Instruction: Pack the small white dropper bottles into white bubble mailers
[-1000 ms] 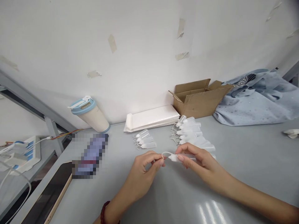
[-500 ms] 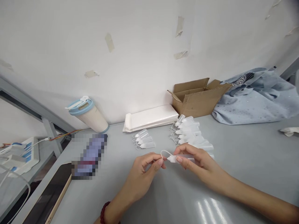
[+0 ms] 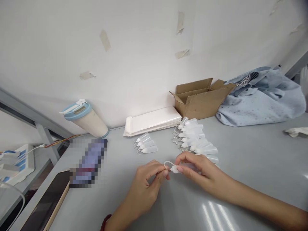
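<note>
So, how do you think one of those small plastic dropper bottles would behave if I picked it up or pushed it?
It would probably feel light, since the bottle looks thin-walled, translucent and empty. Lying on its side, its round body might roll when pushed. Its thin cap loop looks floppy and could snag others.

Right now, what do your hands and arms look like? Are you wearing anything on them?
Both hands are bare: the left hand and the right hand wear no gloves, and no rings show. The right forearm has no sleeve on it. The left wrist wears a dark red bracelet, only partly in view.
</note>
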The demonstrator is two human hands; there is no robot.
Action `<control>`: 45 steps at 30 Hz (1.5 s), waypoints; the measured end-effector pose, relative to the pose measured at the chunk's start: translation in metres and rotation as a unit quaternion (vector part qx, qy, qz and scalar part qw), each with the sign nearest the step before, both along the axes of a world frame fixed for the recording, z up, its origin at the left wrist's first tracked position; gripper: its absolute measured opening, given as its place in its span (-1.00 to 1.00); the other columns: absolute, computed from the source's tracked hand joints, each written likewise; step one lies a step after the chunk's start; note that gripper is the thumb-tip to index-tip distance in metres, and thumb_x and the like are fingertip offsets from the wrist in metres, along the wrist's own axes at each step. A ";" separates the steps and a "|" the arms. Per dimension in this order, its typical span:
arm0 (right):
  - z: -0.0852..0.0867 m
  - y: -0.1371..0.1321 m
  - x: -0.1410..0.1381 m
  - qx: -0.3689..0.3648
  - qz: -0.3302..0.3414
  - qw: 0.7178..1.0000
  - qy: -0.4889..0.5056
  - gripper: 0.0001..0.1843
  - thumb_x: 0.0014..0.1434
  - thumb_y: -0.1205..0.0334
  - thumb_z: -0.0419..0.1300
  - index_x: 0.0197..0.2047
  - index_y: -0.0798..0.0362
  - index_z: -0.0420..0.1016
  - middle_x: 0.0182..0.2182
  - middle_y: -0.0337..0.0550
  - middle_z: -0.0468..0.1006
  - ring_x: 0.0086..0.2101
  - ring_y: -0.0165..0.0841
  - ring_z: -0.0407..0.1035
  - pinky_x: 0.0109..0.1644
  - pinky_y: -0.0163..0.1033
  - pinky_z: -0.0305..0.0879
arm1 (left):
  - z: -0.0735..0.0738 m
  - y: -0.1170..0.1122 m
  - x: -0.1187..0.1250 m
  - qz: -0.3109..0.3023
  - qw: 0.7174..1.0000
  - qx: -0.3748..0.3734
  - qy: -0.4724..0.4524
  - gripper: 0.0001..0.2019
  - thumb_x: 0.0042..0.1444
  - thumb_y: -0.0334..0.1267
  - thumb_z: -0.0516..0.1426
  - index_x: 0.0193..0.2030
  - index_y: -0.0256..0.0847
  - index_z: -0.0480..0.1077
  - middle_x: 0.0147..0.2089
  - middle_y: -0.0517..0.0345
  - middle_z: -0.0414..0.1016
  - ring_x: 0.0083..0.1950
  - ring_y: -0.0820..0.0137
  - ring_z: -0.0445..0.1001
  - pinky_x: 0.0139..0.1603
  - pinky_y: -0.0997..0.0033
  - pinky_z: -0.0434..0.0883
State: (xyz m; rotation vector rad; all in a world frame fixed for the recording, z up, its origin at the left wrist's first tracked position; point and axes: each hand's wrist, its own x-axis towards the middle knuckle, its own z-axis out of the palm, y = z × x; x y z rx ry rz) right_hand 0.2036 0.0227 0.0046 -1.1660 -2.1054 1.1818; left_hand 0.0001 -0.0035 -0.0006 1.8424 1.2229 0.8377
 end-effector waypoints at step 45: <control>-0.006 0.003 0.007 0.129 0.053 0.990 0.002 -0.80 0.33 0.16 0.00 -0.05 -0.04 0.36 -0.21 -0.16 0.53 -0.24 -0.36 0.42 -0.22 -0.26 0.36 | 0.006 0.004 -0.005 0.021 0.999 0.043 0.009 -0.86 0.13 -0.40 0.16 -0.20 -0.17 0.52 -0.32 0.16 0.56 -0.33 0.42 0.46 -0.26 0.46 0.42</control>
